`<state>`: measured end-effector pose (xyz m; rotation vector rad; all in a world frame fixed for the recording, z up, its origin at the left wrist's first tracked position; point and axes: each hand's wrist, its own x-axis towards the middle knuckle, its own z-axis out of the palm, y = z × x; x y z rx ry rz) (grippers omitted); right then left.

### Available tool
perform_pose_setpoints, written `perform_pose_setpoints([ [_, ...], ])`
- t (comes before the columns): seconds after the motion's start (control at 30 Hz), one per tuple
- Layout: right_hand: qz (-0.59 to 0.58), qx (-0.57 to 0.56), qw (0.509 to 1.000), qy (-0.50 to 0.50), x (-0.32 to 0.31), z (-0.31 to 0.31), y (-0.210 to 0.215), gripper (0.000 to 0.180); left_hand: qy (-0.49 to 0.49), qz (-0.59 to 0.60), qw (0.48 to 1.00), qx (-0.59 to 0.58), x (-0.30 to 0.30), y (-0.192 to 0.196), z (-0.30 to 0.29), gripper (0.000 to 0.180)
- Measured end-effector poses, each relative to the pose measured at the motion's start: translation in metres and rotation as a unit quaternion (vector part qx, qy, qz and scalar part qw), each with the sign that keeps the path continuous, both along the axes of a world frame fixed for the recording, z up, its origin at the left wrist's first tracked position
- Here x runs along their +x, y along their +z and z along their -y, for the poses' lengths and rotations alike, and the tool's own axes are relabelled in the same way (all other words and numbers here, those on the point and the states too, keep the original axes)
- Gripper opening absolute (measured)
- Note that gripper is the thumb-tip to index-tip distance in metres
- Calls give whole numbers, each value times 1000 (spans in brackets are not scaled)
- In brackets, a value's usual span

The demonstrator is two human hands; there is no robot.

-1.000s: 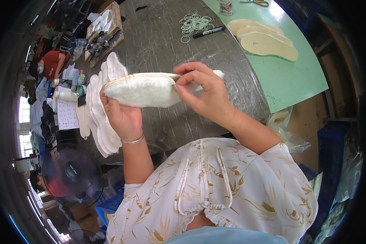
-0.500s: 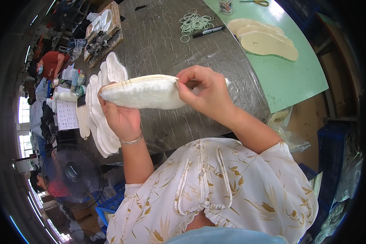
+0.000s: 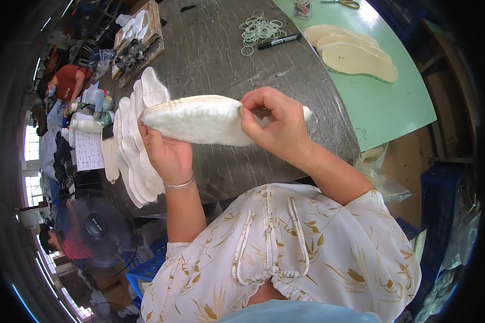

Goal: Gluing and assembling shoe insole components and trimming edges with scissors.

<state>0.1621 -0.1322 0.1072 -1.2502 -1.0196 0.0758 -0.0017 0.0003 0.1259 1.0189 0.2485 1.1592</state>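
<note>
A white fleecy insole (image 3: pixel 205 123) with a cream edge is held on its side above the dark table (image 3: pixel 215 59). My left hand (image 3: pixel 168 156) is closed around its left end, thumb on the fleece. Thumb and fingertips of my right hand (image 3: pixel 274 116) pinch the upper edge towards the other end, whose tip shows past the knuckles. Just left of my left hand lies a row of overlapping white fleecy insoles (image 3: pixel 129 145). What my left fingers do behind the insole is hidden.
Pale green rubber bands (image 3: pixel 258 29) and a black marker (image 3: pixel 279 41) lie at the far side. Cream insoles (image 3: pixel 358 60) overlap on the green board (image 3: pixel 404 107) at right. Bottles (image 3: pixel 87 126) and a written sheet (image 3: pixel 89 149) stand left, above a fan (image 3: pixel 94 229).
Both hands have shifted slightly to the right with the insole. The fleecy side has turned a little more into view, and both hands keep hold of it.
</note>
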Motion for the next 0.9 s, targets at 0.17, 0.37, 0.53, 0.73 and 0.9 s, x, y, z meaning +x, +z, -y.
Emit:
perform_pose_setpoints([
  [0.17,15,-23,1000,1,6,-2,0,10,-41,-9,999,-3,-6,-4,-10,35],
  [0.37,73,-39,996,22,7,-7,-16,19,175,-340,791,478,24,42,11,65],
  [0.53,165,-42,984,49,12,1,-11,26,-27,-531,563,633,46,40,11,27],
  [0.73,158,-13,978,-132,61,48,-31,33,35,-510,663,546,40,14,14,18],
  [0.9,-4,-38,991,-128,82,68,-47,39,48,-484,690,535,34,1,18,22],
])
